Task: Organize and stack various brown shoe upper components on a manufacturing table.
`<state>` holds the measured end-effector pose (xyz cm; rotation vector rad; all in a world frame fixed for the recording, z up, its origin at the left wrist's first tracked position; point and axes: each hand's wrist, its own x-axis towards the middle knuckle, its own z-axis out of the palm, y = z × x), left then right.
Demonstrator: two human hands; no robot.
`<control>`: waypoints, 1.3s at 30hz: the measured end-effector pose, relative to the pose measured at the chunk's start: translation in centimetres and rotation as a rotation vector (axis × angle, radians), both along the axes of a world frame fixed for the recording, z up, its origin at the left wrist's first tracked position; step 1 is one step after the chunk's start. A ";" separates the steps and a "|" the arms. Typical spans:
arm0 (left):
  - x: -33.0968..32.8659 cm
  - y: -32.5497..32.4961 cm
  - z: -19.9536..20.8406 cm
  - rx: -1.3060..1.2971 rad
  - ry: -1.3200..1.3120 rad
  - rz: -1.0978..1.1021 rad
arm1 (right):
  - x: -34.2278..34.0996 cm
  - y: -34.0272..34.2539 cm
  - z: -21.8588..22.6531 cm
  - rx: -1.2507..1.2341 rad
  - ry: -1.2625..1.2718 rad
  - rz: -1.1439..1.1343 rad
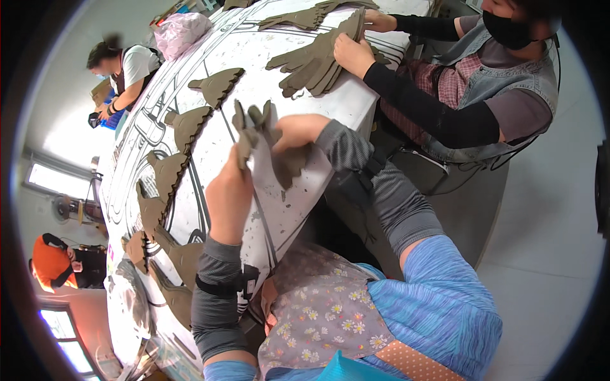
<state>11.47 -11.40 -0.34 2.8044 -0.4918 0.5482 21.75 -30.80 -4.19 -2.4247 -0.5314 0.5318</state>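
Holding dull brown sheet pieces (pixel 289 166) between both hands, the wearer works above the near edge of a white worktop (pixel 254 82) marked with bold black lines. The left-hand grip (pixel 227 190) is narrow, thumb raised and pressed against the upper part of the brown material. The right-hand grip (pixel 298 131) is closed over the same material from the other side, with a lobed portion hanging below it. Blur at the fingers means the exact number of layers held cannot be told.

Left of the hands, a row of scalloped brown cutouts (pixel 188 127) runs along the worktop, several touching or overlapping toward its lower end. Beside that end lies a crumpled clear plastic bag (pixel 131 292).

At the right, a seated co-worker (pixel 457 82) in black sleeves and a denim vest holds a fanned stack of brown strips (pixel 314 60) with both hands, over the worktop. More brown pieces (pixel 292 21) lie beyond this stack. A pink plastic bag (pixel 181 35) sits at the far edge, near a person in a white top (pixel 135 66). A person in orange (pixel 54 260) is at far left.
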 end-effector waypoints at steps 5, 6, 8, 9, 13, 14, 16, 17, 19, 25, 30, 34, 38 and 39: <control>-2.0 -2.2 -2.6 0.159 0.039 -0.180 | -2.4 -1.3 -4.0 0.775 0.515 0.052; -2.2 -2.3 -2.5 0.155 0.039 -0.172 | -2.9 -1.9 -3.9 0.770 0.518 0.058; -2.5 -2.5 -1.9 0.084 0.065 -0.254 | -4.2 -3.1 -2.9 0.842 0.554 -0.137; -2.5 -2.3 -1.7 0.083 0.066 -0.245 | -4.7 -3.0 -2.2 0.839 0.558 -0.130; -1.7 -1.4 -1.7 0.013 0.200 -0.356 | -5.0 -3.2 -1.0 1.026 0.816 -0.433; -1.3 -1.1 -2.2 -0.034 0.237 -0.379 | -4.8 -3.3 -1.4 0.874 0.684 -0.277; 0.4 0.1 -4.0 -0.354 0.353 -0.208 | -4.6 -2.5 -1.5 0.715 0.550 -0.106; 1.3 0.5 -5.0 -0.675 0.466 -0.043 | -4.9 -2.2 -1.3 0.645 0.387 -0.045; 2.5 0.5 -4.8 -0.740 0.421 0.061 | -5.0 -1.5 -1.3 0.578 0.219 0.024; 3.7 2.0 -1.6 -1.388 0.931 -0.143 | -6.7 -0.2 0.9 0.536 -0.179 0.151; 0.9 0.7 -0.4 -1.308 0.563 -0.319 | -8.0 2.2 2.1 0.518 -0.589 0.013; 0.0 -0.3 -1.0 -1.210 0.339 -0.382 | -9.3 4.5 1.3 0.674 -0.845 -0.099; 0.0 0.1 -1.0 -1.067 0.259 -0.435 | -9.7 5.2 0.6 0.592 -0.908 -0.064; 0.1 0.2 -1.0 -1.079 0.282 -0.425 | -9.4 5.4 0.2 0.559 -0.967 -0.068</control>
